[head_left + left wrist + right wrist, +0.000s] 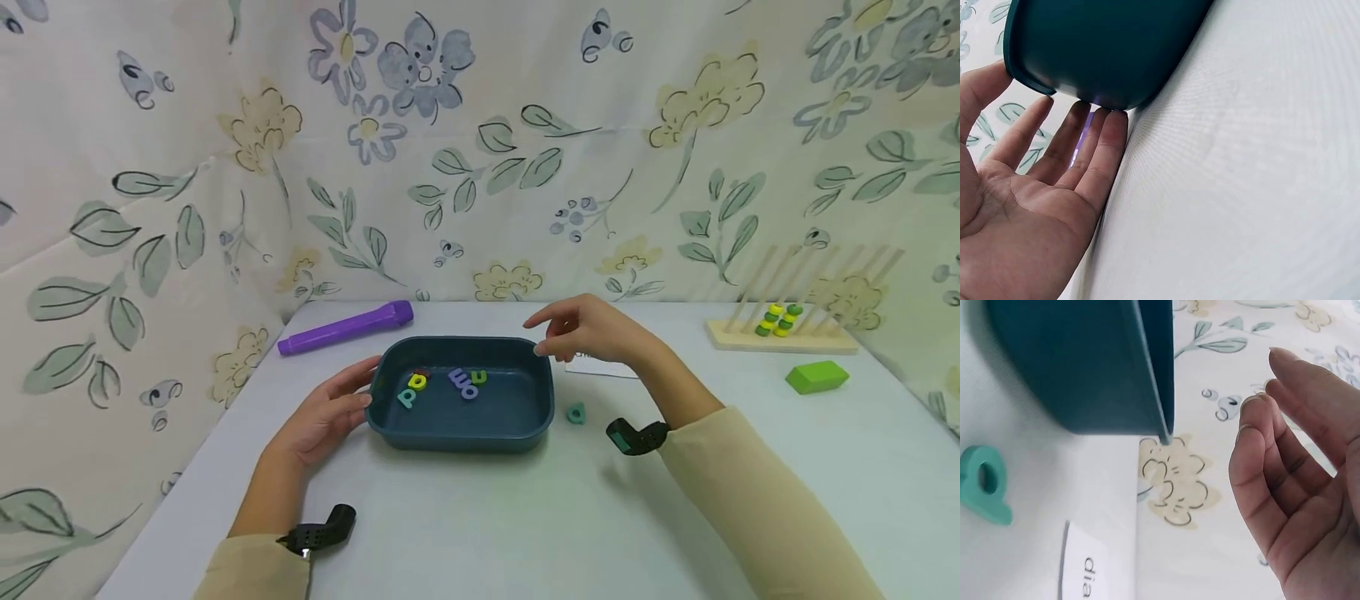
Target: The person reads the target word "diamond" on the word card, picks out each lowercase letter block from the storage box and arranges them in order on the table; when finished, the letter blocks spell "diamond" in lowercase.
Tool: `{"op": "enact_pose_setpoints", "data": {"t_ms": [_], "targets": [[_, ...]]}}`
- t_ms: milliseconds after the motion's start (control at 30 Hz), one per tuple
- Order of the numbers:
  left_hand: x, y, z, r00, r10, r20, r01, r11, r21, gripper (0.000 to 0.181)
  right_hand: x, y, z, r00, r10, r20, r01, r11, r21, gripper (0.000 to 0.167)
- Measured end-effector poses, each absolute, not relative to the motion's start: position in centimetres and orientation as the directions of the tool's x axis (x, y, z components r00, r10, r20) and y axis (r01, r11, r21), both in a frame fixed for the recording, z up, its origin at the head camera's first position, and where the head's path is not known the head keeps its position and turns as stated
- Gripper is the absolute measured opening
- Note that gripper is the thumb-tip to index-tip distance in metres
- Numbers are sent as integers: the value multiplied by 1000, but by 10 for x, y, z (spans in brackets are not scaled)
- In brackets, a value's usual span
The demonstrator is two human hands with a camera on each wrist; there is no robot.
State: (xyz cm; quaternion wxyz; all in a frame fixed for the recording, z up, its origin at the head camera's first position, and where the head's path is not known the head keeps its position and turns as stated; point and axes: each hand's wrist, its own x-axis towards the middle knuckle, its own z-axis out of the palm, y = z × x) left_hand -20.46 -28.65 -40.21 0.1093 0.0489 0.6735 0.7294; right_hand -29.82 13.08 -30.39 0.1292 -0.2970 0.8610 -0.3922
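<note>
A dark teal rectangular tray (461,444) stands on the white table with several small coloured letters in it, among them a yellow letter (417,382), a teal letter (407,398) and a purple letter (460,380). My left hand (330,412) touches the tray's left end, its fingers (1107,147) nearly straight against the wall and the thumb by the rim. Above the tray's far right corner hovers my right hand (588,327), fingers loosely bent, nothing held. Beside the tray on the right lies a teal letter "a" (979,484).
A white card (1085,565) showing "dia" lies behind the right hand, partly hidden in the head view. Behind the tray is a purple toy microphone (345,327). To the far right are a wooden peg rack (783,337) with green and yellow beads and a green block (817,377).
</note>
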Motion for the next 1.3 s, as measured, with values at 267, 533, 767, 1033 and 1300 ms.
{"op": "enact_pose_setpoints", "data": {"t_ms": [267,533,767,1033,1300], "targets": [[-210,-285,-400,-972,227,-69,-85,-64,994,63,-312,108,-287,-757,-653,5,-444,510,-736,40],[-208,-285,-399,-974,213,-81,-99,-76,992,63,-321,83,-279,-721,-692,-28,-464,512,-723,42],[-209,-284,-401,-977,198,-74,-91,-77,993,63,-328,67,-282,-700,-713,-42,-451,487,-748,42],[-212,-277,-409,-973,215,-86,-103,-71,992,63,-331,59,-295,-677,-733,-63,-433,466,-771,39],[-204,-284,-403,-977,195,-90,-101,-49,994,63,-339,36,-306,-620,-783,-52,-471,424,-774,38]]}}
